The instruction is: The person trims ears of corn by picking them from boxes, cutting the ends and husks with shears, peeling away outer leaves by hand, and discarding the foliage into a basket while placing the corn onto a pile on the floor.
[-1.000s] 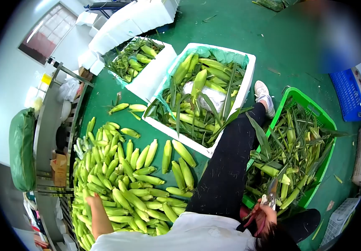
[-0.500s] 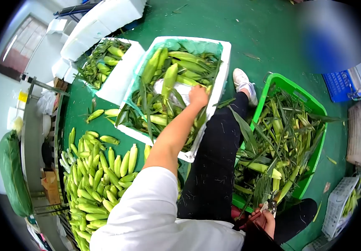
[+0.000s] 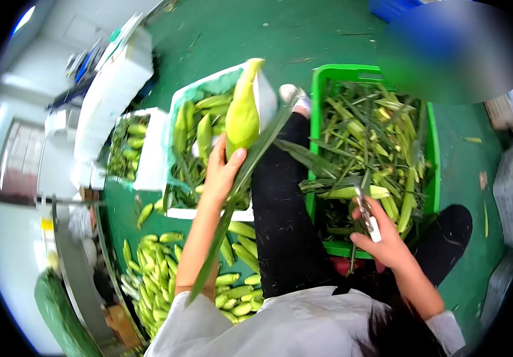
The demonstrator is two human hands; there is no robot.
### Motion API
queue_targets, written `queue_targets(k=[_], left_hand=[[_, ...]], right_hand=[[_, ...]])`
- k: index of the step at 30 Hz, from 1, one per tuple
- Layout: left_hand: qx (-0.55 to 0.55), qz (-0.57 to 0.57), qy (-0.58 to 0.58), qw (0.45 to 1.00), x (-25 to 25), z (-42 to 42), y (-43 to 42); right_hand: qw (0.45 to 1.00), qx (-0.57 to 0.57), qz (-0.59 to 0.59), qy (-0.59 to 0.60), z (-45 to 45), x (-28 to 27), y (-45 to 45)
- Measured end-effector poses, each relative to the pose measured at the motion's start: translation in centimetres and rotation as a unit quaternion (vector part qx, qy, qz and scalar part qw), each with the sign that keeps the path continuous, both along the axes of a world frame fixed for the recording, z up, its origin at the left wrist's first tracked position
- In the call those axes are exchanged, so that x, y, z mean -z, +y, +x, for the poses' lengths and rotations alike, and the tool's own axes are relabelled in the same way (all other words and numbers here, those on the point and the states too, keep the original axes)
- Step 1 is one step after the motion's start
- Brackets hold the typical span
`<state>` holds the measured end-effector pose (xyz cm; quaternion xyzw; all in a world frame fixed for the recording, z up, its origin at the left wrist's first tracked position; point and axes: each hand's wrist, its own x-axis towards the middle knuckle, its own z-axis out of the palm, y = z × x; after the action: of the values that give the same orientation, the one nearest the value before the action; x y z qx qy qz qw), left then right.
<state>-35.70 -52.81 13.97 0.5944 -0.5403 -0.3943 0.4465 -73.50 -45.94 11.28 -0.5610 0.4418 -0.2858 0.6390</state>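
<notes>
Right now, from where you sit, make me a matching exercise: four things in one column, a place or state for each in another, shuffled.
1. Raised corn ear
2. Metal tool
3. Green crate
4. Corn pile

A. Filled with leafy husks
B. In the right hand
C. Spread over the floor
D. In the left hand

Pairs: 1-D, 2-B, 3-A, 4-C.

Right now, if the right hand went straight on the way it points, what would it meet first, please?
Leading with its tool, the right hand would probably meet the husks in the green crate first, though depth is unclear.
</notes>
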Motion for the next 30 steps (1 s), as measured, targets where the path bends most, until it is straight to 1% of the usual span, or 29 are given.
queue_targets(k=[1, 3, 4, 5, 6, 7, 9, 10, 11, 13, 14, 16, 17, 18, 19, 20, 21, 22, 23, 24, 25, 27, 28, 29, 30], left_hand=[[0.082, 0.047, 0.021, 0.995, -2.4, -1.3, -0.2], [0.166, 0.121, 0.028, 0.978, -6.2, -5.9, 0.1], [0.191, 0.175, 0.053, 0.964, -6.7, -7.8, 0.3], [0.256, 0.263, 0.118, 0.923, -6.7, -8.9, 0.2], [0.284, 0.251, 0.104, 0.919, -5.4, -10.0, 0.3], [0.311, 0.24, 0.092, 0.915, -3.6, -11.2, 0.7], [0.341, 0.233, 0.036, 0.91, -1.7, -13.3, 2.1], [0.329, 0.254, 0.061, 0.908, -1.1, -14.2, 2.9], [0.318, 0.257, 0.07, 0.91, -0.5, -15.1, 3.6], [0.329, 0.29, 0.097, 0.893, 0.6, -16.0, 3.9], [0.33, 0.326, 0.136, 0.875, 0.7, -16.4, 3.9], [0.318, 0.392, 0.214, 0.836, 0.4, -16.7, 4.2], [0.272, 0.401, 0.238, 0.842, 0.3, -17.0, 4.5], [0.279, 0.418, 0.256, 0.825, 0.0, -16.5, 4.2], [0.285, 0.435, 0.277, 0.808, -0.2, -15.9, 3.9], [0.276, 0.483, 0.276, 0.784, 0.5, -14.8, 3.8], [0.303, 0.489, 0.289, 0.765, 0.0, -14.8, 3.3], [0.327, 0.509, 0.275, 0.747, -1.0, -15.5, 2.9], [0.352, 0.524, 0.261, 0.731, -2.0, -16.3, 2.4], [0.382, 0.533, 0.239, 0.716, -2.7, -16.9, 2.1], [0.4, 0.508, 0.183, 0.74, -4.9, -18.2, 1.9], [0.401, 0.507, 0.294, 0.704, -4.0, -17.4, 1.7], [0.394, 0.466, 0.431, 0.665, -1.5, -16.2, 1.6], [0.388, 0.429, 0.563, 0.591, 1.0, -15.0, 1.4], [0.283, 0.345, 0.482, 0.754, 1.4, -16.0, 2.7]], right_hand=[[0.998, -0.012, -0.04, 0.047, -0.2, -1.5, -1.1], [0.989, 0.013, -0.126, 0.073, -0.5, -2.4, -2.2], [0.985, 0.015, -0.145, 0.093, -0.9, -3.7, -2.7], [0.98, 0.015, -0.162, 0.114, -1.5, -4.8, -3.1], [0.977, 0.026, -0.181, 0.11, -2.2, -4.3, -3.3], [0.98, 0.026, -0.152, 0.124, -2.8, -4.6, -3.5], [0.966, 0.027, -0.204, 0.157, -4.4, -3.7, -3.2], [0.963, 0.035, -0.211, 0.166, -5.0, -2.5, -2.9], [0.948, 0.073, -0.261, 0.168, -5.3, -1.5, -2.6], [0.977, 0.057, -0.14, 0.154, -6.5, -0.6, -2.1], [0.977, 0.07, -0.13, 0.156, -6.7, -0.1, -1.5], [0.993, 0.067, 0.029, 0.094, -7.7, 1.5, 0.1], [0.991, 0.064, 0.103, 0.062, -8.3, 2.1, 0.7], [0.989, 0.046, 0.03, 0.139, -9.2, 1.5, 1.1], [0.976, 0.061, -0.042, 0.205, -10.0, 1.7, 1.5], [0.975, 0.089, -0.088, 0.182, -10.3, 0.6, 0.9], [0.972, 0.118, -0.128, 0.157, -10.5, -1.0, 0.3], [0.957, 0.08, -0.219, 0.174, -10.6, -2.2, -0.6], [0.93, 0.044, -0.313, 0.189, -10.6, -3.2, -2.0], [0.943, -0.057, -0.293, 0.15, -10.6, -3.8, -3.1], [0.958, -0.136, -0.233, 0.1, -10.4, -2.9, -3.7], [0.956, -0.193, -0.185, 0.119, -10.2, -2.7, -3.8], [0.969, -0.163, -0.177, 0.063, -10.0, -2.0, -2.8], [0.989, -0.123, -0.071, 0.041, -9.5, -3.4, -1.5], [0.997, -0.069, 0.017, -0.022, -8.8, -3.9, -0.5]])
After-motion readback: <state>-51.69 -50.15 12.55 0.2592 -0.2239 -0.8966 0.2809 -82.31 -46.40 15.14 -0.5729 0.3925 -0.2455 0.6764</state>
